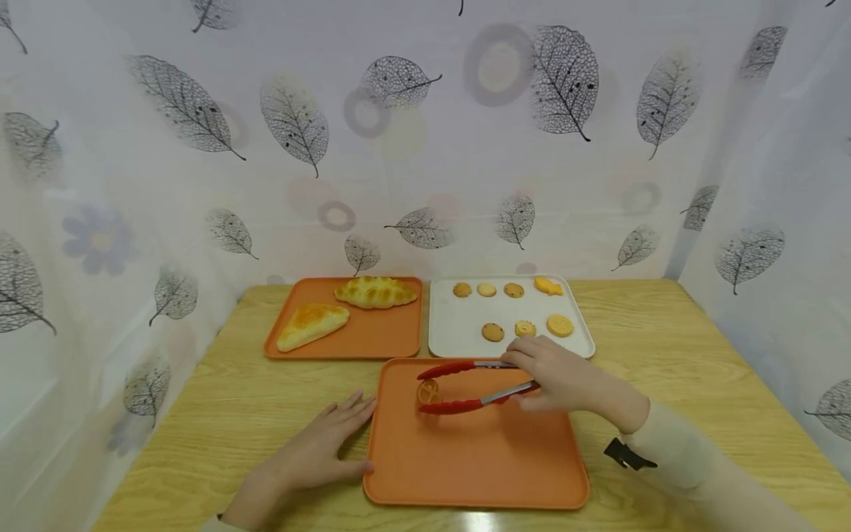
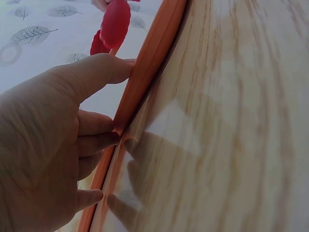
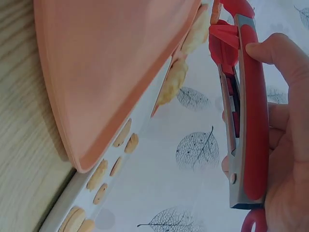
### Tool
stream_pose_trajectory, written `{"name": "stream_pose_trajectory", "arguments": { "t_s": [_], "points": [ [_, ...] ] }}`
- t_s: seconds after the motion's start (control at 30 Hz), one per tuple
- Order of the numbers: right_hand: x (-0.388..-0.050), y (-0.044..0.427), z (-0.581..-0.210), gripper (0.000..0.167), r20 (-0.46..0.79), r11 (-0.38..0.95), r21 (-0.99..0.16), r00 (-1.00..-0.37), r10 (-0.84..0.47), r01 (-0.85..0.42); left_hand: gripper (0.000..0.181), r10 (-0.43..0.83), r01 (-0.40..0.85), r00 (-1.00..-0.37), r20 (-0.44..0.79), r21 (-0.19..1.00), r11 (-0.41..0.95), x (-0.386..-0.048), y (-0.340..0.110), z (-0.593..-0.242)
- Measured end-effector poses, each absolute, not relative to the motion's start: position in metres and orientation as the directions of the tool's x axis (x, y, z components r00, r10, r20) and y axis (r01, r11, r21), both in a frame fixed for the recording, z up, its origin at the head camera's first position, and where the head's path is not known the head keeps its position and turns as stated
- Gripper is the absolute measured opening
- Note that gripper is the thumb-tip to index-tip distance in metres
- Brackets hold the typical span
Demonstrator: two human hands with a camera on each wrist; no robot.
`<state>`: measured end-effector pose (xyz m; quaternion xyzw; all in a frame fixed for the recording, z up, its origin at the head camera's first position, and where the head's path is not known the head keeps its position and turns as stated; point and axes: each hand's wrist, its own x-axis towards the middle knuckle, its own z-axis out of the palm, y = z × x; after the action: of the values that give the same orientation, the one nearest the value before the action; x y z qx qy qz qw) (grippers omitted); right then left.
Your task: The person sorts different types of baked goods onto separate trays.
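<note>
My right hand (image 1: 555, 373) grips a pair of tongs (image 3: 253, 116) with red tips and metal arms, held over the near orange tray (image 1: 479, 473). Between the red tips sits a small round brown cookie (image 1: 428, 393) with a pretzel-like pattern; whether it touches the tray I cannot tell. My left hand (image 1: 319, 451) lies at that tray's left edge, its fingers extended and fingertips touching the rim (image 2: 145, 72). The thumb rests against the same rim, lower down in the head view.
Behind, a second orange tray (image 1: 385, 340) carries a triangular bread (image 1: 312, 326) and a ridged, croissant-like bread (image 1: 375, 292). Beside it a white tray (image 1: 452, 325) bears several small cookies, one fish-shaped (image 1: 548, 286). A leaf-patterned curtain (image 1: 425, 170) borders the wooden table (image 1: 698, 384).
</note>
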<state>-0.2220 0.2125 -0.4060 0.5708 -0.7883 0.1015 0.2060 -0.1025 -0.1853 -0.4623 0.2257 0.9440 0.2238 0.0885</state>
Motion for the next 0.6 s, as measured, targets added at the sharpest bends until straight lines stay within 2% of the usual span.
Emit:
{"name": "stream_pose_trajectory", "arguments": {
  "t_s": [0.6],
  "points": [
    [-0.262,0.225,-0.402,0.046,0.537,0.436,0.084,-0.328,-0.777,-0.896,0.091,0.480,0.411,-0.876,-0.039,0.460,0.787,-0.103,-0.186,-0.463]
  ]
}}
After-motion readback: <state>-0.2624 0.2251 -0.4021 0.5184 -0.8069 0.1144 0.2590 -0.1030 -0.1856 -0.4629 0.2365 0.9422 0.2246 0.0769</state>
